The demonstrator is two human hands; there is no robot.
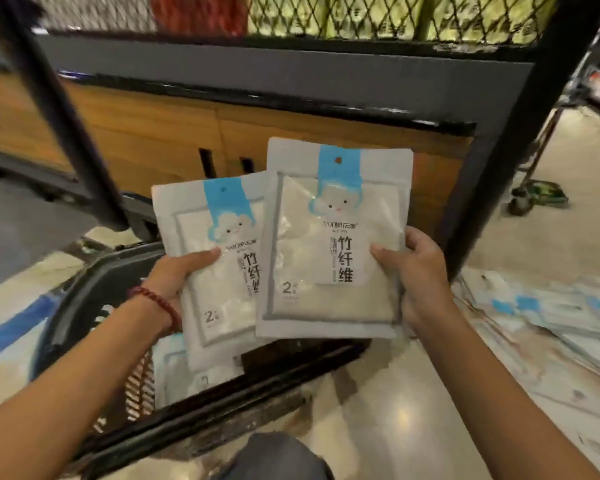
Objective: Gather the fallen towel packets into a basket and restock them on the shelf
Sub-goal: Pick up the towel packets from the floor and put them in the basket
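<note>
While both hands are raised in front of the shelving, each one holds a flat white plastic towel packet with a blue header strip, a cloud cartoon and black Chinese lettering. The left hand [182, 273] grips the left packet [215, 303] at its left edge, thumb pressed flat on the front; the other fingers are behind the packet and hidden. A red beaded bracelet [156, 301] circles that wrist. The right hand [421, 277] grips the right packet [326, 237] at its right edge, thumb on the front and fingers [414, 242] curled round the edge. This right packet stands higher and overlaps the right side of the left packet. Both are upright, faces toward the camera.

Below them sits a dark plastic shopping basket [84, 292] on the pale glossy floor [413, 410], with the left packet hanging over its opening. More white packets in the basket [187, 372] lie flat inside it. To the right, well apart from the basket, a loose heap of white-and-blue packets on the floor [551, 317] is spread out, overlapping one another.

Behind the hands rises the shelf unit: a black metal frame [520, 98] with slanting posts, a brown wooden base panel [153, 133] and a wire mesh back [361, 15] at the top. A knee in grey fabric [274, 459] shows at the bottom edge.
</note>
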